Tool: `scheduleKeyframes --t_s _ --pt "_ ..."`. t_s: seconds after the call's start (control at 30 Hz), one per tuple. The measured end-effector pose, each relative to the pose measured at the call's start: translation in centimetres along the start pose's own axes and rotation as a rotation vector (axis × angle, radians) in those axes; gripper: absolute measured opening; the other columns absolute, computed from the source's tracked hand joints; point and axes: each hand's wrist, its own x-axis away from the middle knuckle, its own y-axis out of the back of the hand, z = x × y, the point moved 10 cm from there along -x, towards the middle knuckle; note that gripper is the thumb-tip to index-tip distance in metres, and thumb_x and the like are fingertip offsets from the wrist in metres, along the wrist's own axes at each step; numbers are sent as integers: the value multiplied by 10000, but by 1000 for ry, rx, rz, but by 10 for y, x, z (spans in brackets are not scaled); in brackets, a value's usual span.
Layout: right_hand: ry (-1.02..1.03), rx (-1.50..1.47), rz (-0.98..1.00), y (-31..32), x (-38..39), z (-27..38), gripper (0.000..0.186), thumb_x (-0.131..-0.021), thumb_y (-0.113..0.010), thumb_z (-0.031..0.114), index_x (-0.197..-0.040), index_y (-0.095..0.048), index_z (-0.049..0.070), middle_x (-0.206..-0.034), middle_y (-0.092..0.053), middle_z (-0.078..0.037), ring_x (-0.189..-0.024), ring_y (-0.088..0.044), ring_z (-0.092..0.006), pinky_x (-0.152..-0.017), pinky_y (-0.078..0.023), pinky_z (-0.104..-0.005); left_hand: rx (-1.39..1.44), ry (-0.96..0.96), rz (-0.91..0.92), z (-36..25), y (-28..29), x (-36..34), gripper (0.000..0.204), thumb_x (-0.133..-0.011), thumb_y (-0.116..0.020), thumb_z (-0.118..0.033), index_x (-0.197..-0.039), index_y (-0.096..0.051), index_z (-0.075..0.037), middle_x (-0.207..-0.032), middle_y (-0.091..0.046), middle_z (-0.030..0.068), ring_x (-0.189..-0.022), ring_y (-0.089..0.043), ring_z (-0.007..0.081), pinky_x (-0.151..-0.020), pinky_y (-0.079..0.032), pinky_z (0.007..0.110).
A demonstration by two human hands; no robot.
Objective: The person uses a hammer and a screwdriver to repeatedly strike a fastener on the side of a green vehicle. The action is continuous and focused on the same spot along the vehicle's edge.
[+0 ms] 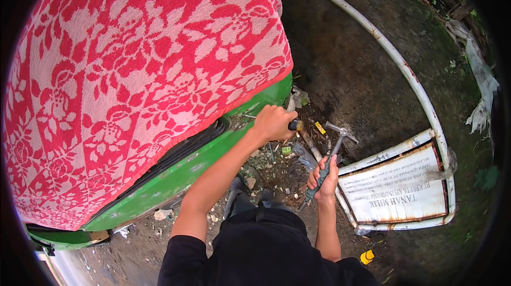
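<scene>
My left hand (273,122) is wrapped round a screwdriver (294,125) whose dark handle end shows yellow marks. Its thin shaft points left at the green car body (263,99); whether the tip touches the metal I cannot tell. In my right hand (327,178) is a hammer (337,145), gripped round its grey-green handle. The metal hammer head is up, to the right of the screwdriver's handle end and apart from it. A red and pink floral cloth (159,62) covers most of the car's upper side.
A rusty white frame with a sign panel (396,187) lies on the ground at the right, its long curved tube (394,57) reaching up and away. Rubble and litter lie around my feet. A yellow object (367,256) sits near my right elbow. Torn plastic (479,94) hangs at far right.
</scene>
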Motion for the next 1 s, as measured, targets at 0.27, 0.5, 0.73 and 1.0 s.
scheduleKeyframes --t_s 0.27,0.5,0.73,1.0 --pt "-60 -71 7 -6 -2 -19 478 -997 -331 553 -780 -383 131 -525 -357 -21 -336 -331 -129 -306 -285 -269 -19 1 118 -3 -3 -3 273 -621 -754 -286 -801 -673 -96 -638 -638 143 -673 -654 346 -618 -519 451" --pt "-69 -140 58 0 -4 -24 478 -999 -327 549 -767 -382 135 -508 -341 -13 -326 -304 -126 -294 -266 -269 -20 65 189 1 -7 -17 245 -636 -724 -261 -805 -688 -86 -693 -655 168 -709 -673 349 -653 -541 456" --pt "-45 -199 16 9 -6 -14 481 -999 -318 553 -767 -380 137 -501 -331 -4 -324 -273 -110 -293 -257 -260 -42 52 195 3 -15 -16 258 -638 -733 -288 -799 -686 -92 -676 -647 185 -696 -666 362 -639 -529 463" --pt "-140 -71 142 -19 -15 -34 486 -993 -344 553 -778 -385 119 -506 -365 -24 -318 -335 -132 -298 -278 -269 -81 88 269 0 -13 -18 275 -663 -714 -283 -841 -690 -76 -722 -667 173 -726 -679 342 -672 -549 444"
